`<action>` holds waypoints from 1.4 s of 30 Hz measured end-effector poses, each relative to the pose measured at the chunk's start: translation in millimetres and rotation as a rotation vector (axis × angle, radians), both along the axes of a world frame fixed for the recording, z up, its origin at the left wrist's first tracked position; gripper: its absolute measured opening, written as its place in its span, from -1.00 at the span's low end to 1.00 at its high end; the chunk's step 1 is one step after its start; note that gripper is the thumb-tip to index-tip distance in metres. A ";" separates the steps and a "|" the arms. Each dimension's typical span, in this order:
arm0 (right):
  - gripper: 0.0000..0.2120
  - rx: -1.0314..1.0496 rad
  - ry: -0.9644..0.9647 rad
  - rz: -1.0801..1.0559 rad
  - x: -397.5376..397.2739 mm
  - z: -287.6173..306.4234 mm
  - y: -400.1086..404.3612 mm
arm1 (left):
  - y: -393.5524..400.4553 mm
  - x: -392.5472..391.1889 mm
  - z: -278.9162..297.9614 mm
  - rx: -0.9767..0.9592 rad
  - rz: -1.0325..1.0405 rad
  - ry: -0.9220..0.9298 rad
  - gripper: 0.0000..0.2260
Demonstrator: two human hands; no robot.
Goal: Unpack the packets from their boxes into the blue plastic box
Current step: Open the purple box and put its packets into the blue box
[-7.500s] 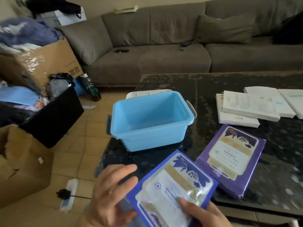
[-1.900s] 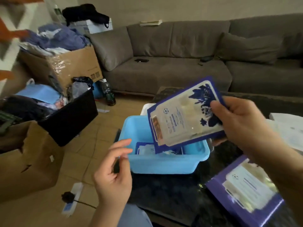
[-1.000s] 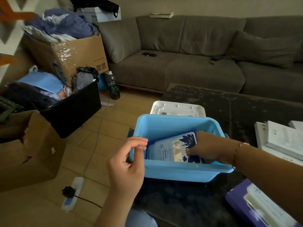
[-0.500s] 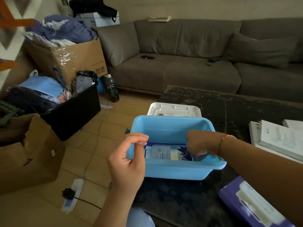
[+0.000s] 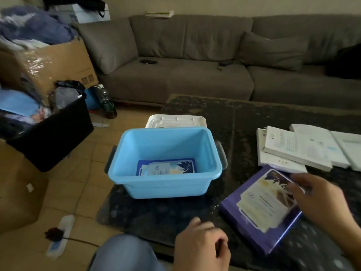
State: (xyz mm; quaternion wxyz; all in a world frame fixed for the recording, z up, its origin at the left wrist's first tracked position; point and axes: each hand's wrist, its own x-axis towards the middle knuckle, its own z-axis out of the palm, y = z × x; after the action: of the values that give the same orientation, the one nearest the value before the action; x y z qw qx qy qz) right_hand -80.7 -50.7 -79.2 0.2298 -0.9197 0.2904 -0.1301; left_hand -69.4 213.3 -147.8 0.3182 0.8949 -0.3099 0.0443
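Note:
The blue plastic box stands on the dark table near its left corner. Blue-and-white packets lie flat on its bottom. To its right a purple box lies on the table, label up. My right hand hovers over the purple box's far right edge, fingers spread, holding nothing. My left hand is low at the table's front edge, fingers curled, with nothing in it.
A white lid lies behind the blue box. Several flat white boxes are stacked at the table's right. A grey sofa runs along the back. Cardboard boxes, a black bin and a power strip crowd the floor at left.
My right hand let go of the packet in the blue box and moved right to the purple box. My left hand left the blue box's rim and dropped to the table's front edge.

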 end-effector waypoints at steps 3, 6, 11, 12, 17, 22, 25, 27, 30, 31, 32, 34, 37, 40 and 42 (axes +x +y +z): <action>-0.73 -0.009 0.041 -0.053 -16.7 -32.5 -22.4 | -23.8 -6.9 -10.7 0.057 0.081 -0.084 -0.86; -0.64 0.042 0.047 -0.103 -21.3 -42.3 -28.6 | -37.8 -9.0 -18.0 0.054 0.130 -0.111 -0.80; -0.60 0.053 -0.066 -0.074 -29.3 -53.9 -24.9 | -52.2 -16.4 -28.8 -0.182 0.216 -0.064 -0.67; -0.60 0.050 -0.086 -0.071 -30.9 -57.3 -24.5 | -55.7 -18.2 -27.7 -0.205 0.245 -0.053 -0.65; -0.56 0.048 -0.095 -0.059 -34.2 -61.6 -25.3 | -70.8 -15.9 -19.0 -0.135 0.347 -0.036 -0.82; -0.54 0.053 -0.091 -0.059 -35.3 -63.4 -27.6 | -73.9 -14.6 -16.5 -0.066 0.324 0.054 -0.93; -0.54 0.050 -0.094 -0.055 -35.8 -65.7 -28.7 | -74.6 -14.5 -10.5 -0.039 0.315 0.115 -0.77; -0.54 0.048 -0.107 -0.050 -36.1 -67.0 -28.7 | -79.2 -15.2 -4.4 -0.007 0.329 0.143 -0.71; -0.55 0.050 -0.129 -0.052 -36.4 -67.8 -29.4 | -84.9 -14.5 3.0 0.008 0.363 0.174 -0.74; -0.56 0.051 -0.134 -0.056 -36.4 -68.0 -30.1 | -86.0 -14.0 5.1 0.022 0.373 0.189 -0.74; -0.57 0.052 -0.140 -0.058 -36.2 -68.1 -30.6 | -87.0 -13.1 7.3 0.041 0.383 0.202 -0.73; -0.58 0.053 -0.158 -0.062 -36.2 -68.6 -31.1 | -89.3 -10.7 12.9 0.075 0.413 0.237 -0.69; -0.59 0.061 -0.169 -0.076 -36.4 -68.6 -30.8 | -94.1 -6.2 18.5 0.045 0.444 0.330 -0.67; -0.60 0.068 -0.169 -0.084 -35.6 -68.3 -30.5 | -95.3 -3.9 19.6 0.010 0.439 0.394 -0.70; -0.60 0.072 -0.171 -0.089 -35.1 -68.2 -30.3 | -90.1 -2.3 19.5 -0.011 0.388 0.416 -0.74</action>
State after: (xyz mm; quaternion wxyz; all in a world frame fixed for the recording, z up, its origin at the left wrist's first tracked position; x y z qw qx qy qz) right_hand -115.9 -81.0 -147.5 0.2804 -0.8827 0.3148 -0.2076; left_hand -71.7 123.2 -128.3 0.3653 0.9256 -0.0606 -0.0784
